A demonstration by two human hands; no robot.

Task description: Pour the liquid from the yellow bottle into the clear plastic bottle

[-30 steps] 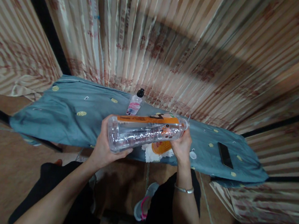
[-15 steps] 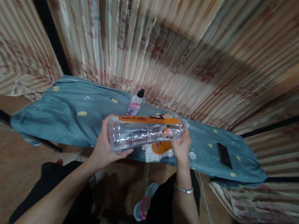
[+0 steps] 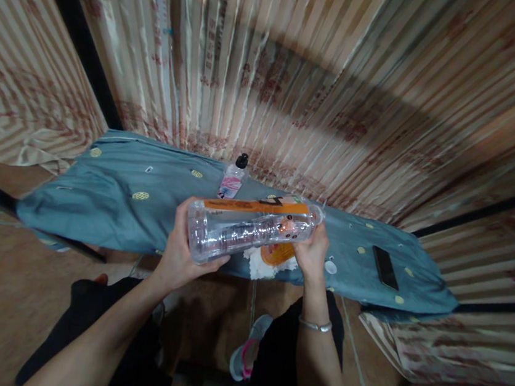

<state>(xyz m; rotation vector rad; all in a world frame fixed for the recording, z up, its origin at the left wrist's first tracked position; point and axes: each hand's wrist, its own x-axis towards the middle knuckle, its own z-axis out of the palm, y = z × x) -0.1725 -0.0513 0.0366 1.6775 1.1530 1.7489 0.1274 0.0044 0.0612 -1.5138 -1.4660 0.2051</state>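
A large clear plastic bottle (image 3: 244,228) with an orange label strip lies sideways across the middle of the view, held in the air between both hands. My left hand (image 3: 181,249) grips its wide base end. Around the narrower neck end, my right hand (image 3: 314,249) is closed. Below the bottle, an orange item (image 3: 277,255) rests on a white cloth or paper (image 3: 259,266), both partly hidden by the bottle and my right hand. Just behind the bottle stands a small clear bottle (image 3: 232,181) with a black cap and a pink label.
A blue patterned cloth (image 3: 112,201) covers the narrow table. Toward its right end lies a dark phone (image 3: 385,268), with a small white round piece (image 3: 331,267) nearer my right hand. Striped curtains (image 3: 270,83) hang behind, and dark poles (image 3: 77,36) stand at the sides.
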